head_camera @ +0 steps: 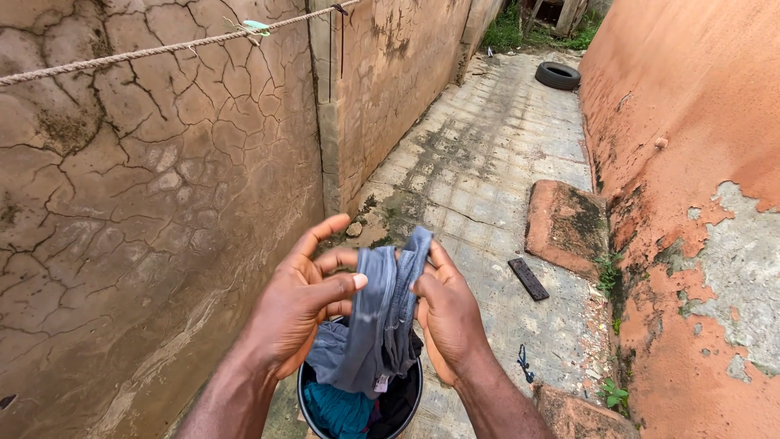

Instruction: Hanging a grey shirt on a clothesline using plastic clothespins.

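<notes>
Both my hands hold a wet grey garment (382,313) between them, bunched and hanging down. My left hand (301,305) grips its left side with the thumb across the cloth. My right hand (447,313) pinches the upper right fold. Below them stands a dark round bucket (305,406) with teal and black clothes (341,410) inside; the grey garment's lower end hangs into it.
A rope clothesline (162,50) with a pale green peg (256,27) runs along the cracked mud wall on the left. An orange plastered wall stands on the right. A paved alley holds a tyre (557,76), a raised slab (565,223) and a dark flat bar (528,278).
</notes>
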